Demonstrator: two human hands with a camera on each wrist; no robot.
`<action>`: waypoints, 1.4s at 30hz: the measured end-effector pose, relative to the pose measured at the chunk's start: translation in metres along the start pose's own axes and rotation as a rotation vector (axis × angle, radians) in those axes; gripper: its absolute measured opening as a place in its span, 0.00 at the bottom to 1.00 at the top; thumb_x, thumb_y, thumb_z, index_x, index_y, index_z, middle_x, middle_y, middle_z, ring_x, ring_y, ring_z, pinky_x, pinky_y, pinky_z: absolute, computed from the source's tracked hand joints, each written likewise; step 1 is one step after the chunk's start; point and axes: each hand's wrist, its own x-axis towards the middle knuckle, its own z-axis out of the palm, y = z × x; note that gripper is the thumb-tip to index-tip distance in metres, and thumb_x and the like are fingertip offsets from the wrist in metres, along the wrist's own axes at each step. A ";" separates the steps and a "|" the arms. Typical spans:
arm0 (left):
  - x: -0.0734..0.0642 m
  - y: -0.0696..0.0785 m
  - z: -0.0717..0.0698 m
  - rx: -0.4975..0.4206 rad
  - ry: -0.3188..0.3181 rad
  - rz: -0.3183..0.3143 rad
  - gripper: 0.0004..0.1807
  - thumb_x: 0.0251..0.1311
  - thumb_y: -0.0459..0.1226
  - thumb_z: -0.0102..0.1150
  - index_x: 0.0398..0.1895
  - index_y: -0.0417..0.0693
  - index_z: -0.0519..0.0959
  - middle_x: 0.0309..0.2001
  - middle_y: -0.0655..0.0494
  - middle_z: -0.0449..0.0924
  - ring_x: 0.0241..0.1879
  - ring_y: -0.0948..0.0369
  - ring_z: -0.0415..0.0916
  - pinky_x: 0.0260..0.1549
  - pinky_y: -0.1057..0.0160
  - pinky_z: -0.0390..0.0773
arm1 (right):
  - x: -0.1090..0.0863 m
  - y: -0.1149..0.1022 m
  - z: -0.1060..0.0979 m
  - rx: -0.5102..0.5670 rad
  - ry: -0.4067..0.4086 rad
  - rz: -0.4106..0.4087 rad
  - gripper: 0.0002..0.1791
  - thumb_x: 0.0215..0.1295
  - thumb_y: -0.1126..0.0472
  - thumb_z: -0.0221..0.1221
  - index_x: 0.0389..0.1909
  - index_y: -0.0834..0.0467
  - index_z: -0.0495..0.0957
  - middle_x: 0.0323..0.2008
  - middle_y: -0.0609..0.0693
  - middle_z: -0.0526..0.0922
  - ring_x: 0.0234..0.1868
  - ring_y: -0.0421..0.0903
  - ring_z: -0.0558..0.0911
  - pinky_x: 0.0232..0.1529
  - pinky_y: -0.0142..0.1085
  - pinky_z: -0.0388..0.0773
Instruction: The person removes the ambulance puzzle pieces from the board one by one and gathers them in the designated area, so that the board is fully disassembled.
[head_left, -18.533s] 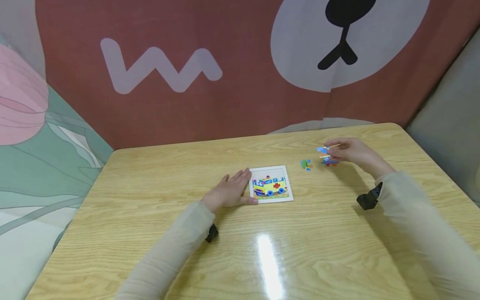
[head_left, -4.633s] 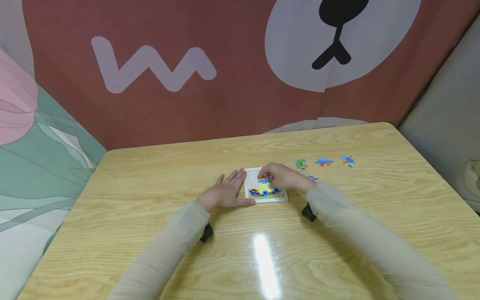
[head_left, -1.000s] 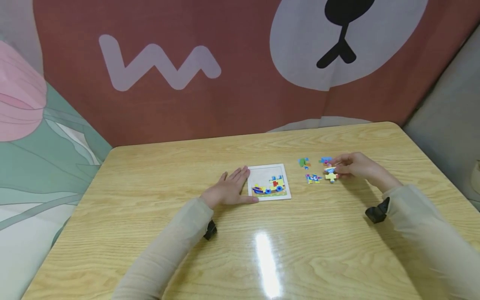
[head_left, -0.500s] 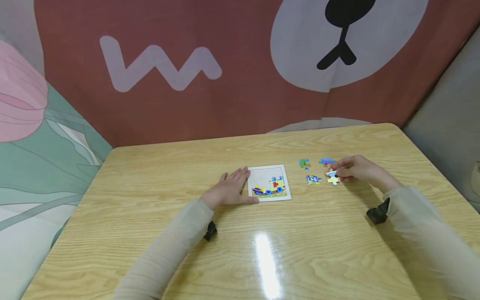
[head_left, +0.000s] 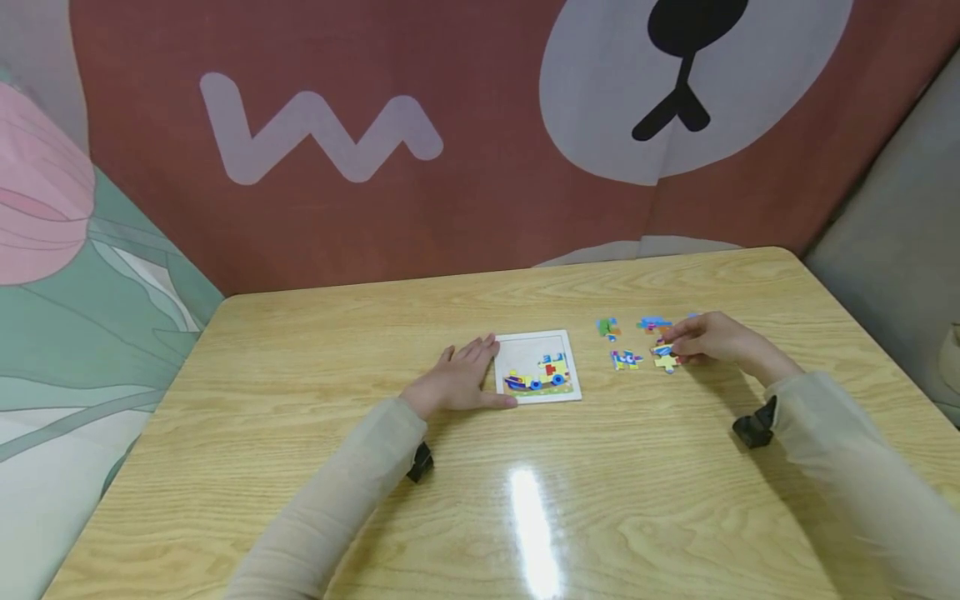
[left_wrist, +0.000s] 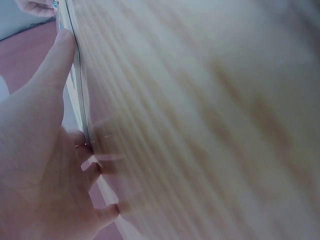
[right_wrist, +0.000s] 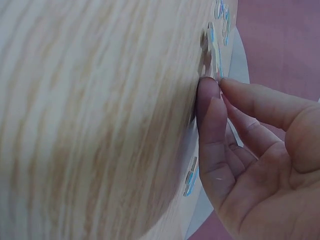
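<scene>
My left hand (head_left: 450,385) rests flat along the left side of a small white puzzle tray (head_left: 517,352), fingers spread and thumb at the lower edge. In the tray, the lower part of an ambulance picture (head_left: 555,368) is in place; its upper part shows bare grey backing. To the right, my right hand (head_left: 716,340) pinches a yellow jigsaw piece (head_left: 665,363) between thumb and forefinger, low over the table. The right wrist view shows that piece (right_wrist: 216,52) edge-on at the fingertips. A blue strip overlaps its upper side; I cannot tell whether this is a second piece.
Loose jigsaw pieces lie around the right hand: a green one (head_left: 606,327), a blue-and-pink one (head_left: 655,323), a blue-and-white one (head_left: 626,360), and a blue one (head_left: 693,315) mostly hidden behind the hand. The wooden table (head_left: 300,433) meets a printed wall hanging (head_left: 480,208) at the back.
The ambulance was whole earlier; several upper pieces have left the tray. My right hand has moved from tray to loose pieces with the yellow piece, shifting only slightly lately. The left stays put.
</scene>
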 end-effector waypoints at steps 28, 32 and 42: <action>0.001 -0.002 0.001 -0.019 -0.011 -0.003 0.56 0.56 0.68 0.49 0.77 0.50 0.38 0.78 0.55 0.32 0.78 0.56 0.34 0.74 0.43 0.39 | 0.003 -0.042 0.017 -0.077 0.085 -0.125 0.23 0.65 0.63 0.57 0.58 0.71 0.71 0.52 0.67 0.78 0.40 0.35 0.79 0.41 0.32 0.80; 0.000 -0.001 0.001 -0.009 -0.008 -0.005 0.56 0.56 0.68 0.49 0.77 0.50 0.38 0.78 0.55 0.33 0.78 0.56 0.34 0.74 0.42 0.39 | 0.005 -0.060 0.033 -0.074 0.056 -0.143 0.24 0.64 0.61 0.59 0.58 0.69 0.72 0.51 0.66 0.78 0.40 0.41 0.79 0.39 0.33 0.79; -0.002 0.000 0.002 -0.008 -0.017 -0.015 0.56 0.57 0.69 0.48 0.77 0.51 0.37 0.78 0.57 0.31 0.78 0.57 0.33 0.74 0.43 0.38 | 0.020 -0.082 0.071 -0.087 -0.016 -0.275 0.18 0.63 0.69 0.57 0.53 0.71 0.75 0.45 0.66 0.82 0.48 0.58 0.82 0.45 0.39 0.81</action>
